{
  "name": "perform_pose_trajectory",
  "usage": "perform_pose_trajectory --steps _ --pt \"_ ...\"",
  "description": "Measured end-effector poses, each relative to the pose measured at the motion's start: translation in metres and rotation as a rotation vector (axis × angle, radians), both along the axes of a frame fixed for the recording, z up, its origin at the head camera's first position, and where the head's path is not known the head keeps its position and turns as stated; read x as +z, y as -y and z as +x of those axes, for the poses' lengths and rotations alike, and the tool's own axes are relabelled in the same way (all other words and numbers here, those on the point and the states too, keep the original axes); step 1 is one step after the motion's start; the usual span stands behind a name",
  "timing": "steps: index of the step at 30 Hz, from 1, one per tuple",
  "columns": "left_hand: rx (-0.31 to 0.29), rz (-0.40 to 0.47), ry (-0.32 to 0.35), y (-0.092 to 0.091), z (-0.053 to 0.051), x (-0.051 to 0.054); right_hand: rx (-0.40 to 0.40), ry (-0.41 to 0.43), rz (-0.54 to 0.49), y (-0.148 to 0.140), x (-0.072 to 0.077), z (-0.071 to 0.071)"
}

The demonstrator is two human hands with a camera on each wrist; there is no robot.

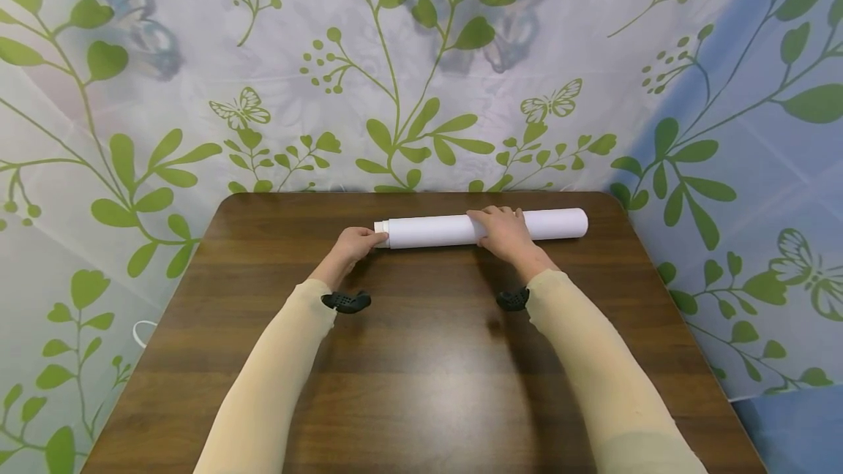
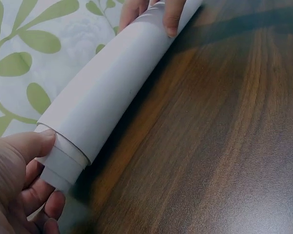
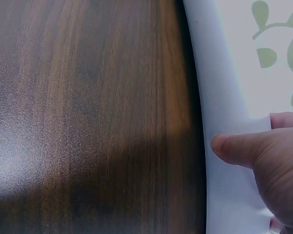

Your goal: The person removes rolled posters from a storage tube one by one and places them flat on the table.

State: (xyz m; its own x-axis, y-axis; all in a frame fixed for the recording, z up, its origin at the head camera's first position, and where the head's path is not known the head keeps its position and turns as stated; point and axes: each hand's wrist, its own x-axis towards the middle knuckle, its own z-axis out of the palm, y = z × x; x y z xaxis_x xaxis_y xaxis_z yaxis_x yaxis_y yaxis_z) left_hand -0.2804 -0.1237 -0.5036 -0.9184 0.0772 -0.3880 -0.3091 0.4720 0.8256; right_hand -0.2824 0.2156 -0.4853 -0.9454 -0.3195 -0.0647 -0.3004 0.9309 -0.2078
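Note:
A white paper roll (image 1: 435, 231) lies crosswise near the far edge of the brown wooden table (image 1: 421, 328). Its left end shows stepped inner layers sticking out past the outer sheet (image 2: 107, 87). The left hand (image 1: 356, 243) pinches those inner layers, thumb on top and fingers beneath, as the left wrist view shows. Right of the roll's middle, the right hand (image 1: 506, 234) grips it from above; in the right wrist view its thumb (image 3: 234, 148) presses the near side and the other fingers go over the far side, partly hidden.
Behind the table hangs a pale curtain (image 1: 296, 93) printed with green leaves and butterflies, close to the far edge. A white loop (image 1: 141, 324) shows beside the table's left edge. Both forearms reach in over the near part of the table.

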Motion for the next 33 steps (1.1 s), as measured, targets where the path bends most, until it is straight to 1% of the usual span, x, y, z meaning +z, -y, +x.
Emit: perform_pose_trajectory --steps 3,7,11,15,19,26,29,33 --pt "0.013 0.003 -0.006 0.001 0.0 -0.001 0.001 -0.007 0.01 0.001 0.0 0.001" --pt "0.016 0.017 -0.039 0.004 0.003 0.003 -0.002 -0.017 0.025 0.004 0.0 0.002" --pt "0.02 0.036 -0.059 0.007 0.005 0.006 -0.008 -0.03 0.057 0.008 -0.006 0.002" --pt "0.046 0.052 -0.068 0.009 0.005 0.006 0.002 -0.051 0.06 0.019 -0.011 0.0" --pt "0.071 0.063 -0.071 0.009 0.006 0.006 0.046 -0.073 0.025 0.044 -0.012 0.0" --pt "0.081 0.076 -0.069 0.008 0.008 0.007 0.141 -0.077 -0.06 0.106 -0.013 0.0" --pt "0.065 0.065 -0.076 0.006 0.008 0.008 0.16 -0.078 -0.064 0.127 -0.013 -0.001" --pt "0.02 0.04 -0.083 0.004 0.007 0.009 0.156 -0.089 -0.042 0.144 -0.014 -0.003"
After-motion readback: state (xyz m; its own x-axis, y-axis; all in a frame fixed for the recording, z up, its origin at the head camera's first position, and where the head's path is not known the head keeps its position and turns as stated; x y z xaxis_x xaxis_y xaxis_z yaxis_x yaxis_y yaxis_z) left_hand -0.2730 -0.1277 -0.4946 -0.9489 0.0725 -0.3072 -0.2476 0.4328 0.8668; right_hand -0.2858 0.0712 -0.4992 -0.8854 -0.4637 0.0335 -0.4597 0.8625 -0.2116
